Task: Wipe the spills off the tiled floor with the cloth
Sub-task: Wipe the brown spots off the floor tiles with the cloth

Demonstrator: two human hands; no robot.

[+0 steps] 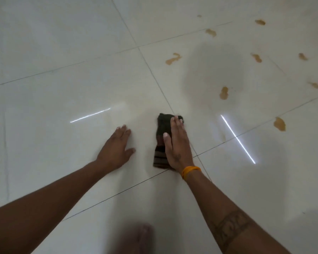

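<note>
A dark folded cloth (162, 136) with brown stripes at its near end lies on the white tiled floor (62, 88), at the centre of the view. My right hand (175, 145) presses flat on top of it, fingers stretched out. My left hand (117, 148) rests flat on the bare tile just left of the cloth, holding nothing. Several brown spills dot the floor to the right and beyond: one (224, 93) right of the cloth, one (279, 124) further right, one (173, 59) straight beyond.
More brown spots sit at the far right, such as a spot (260, 22) near the top and a spot (315, 85) by the right edge. Dark grout lines cross the glossy tiles. A blurred bare foot (143, 237) shows at the bottom.
</note>
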